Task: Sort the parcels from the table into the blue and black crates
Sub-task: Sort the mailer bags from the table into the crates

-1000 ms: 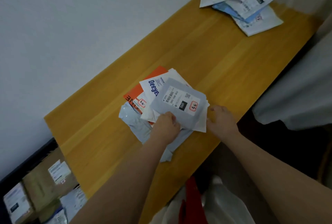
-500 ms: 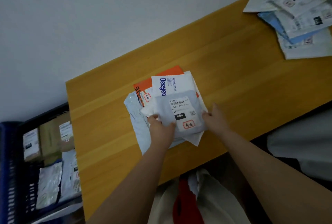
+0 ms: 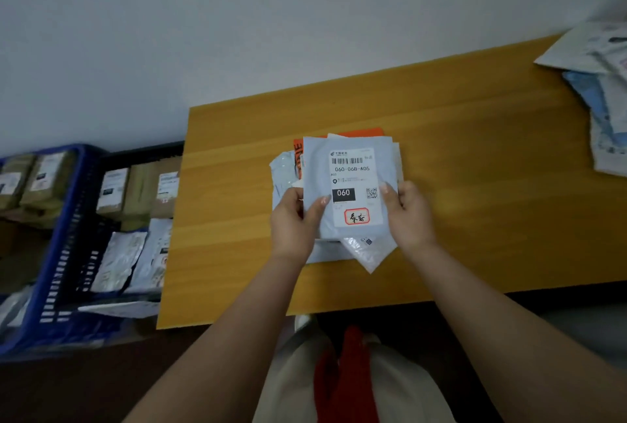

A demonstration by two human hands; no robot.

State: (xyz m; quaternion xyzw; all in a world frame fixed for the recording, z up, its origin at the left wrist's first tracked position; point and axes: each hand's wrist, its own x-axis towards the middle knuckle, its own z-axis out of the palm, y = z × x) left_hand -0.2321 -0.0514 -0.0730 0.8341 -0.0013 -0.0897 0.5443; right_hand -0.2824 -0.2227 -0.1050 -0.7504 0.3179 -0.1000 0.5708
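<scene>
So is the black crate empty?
No. The black crate already holds brown boxes and flat mailer bags.

Held parcel: a flat grey plastic mailer bag (image 3: 349,185) with a white label reading "060-06B-A05".
Left hand (image 3: 293,222): pinches the bag's left edge.
Right hand (image 3: 409,212): grips its right edge.
Beneath: a small pile of mixed parcels (image 3: 288,171) on the yellow wooden bench (image 3: 475,158).
Left of bench: a black plastic crate (image 3: 142,151), then a blue plastic crate (image 3: 57,236), both holding parcels.
Far right: a second heap of pale mailers (image 3: 604,90).
</scene>
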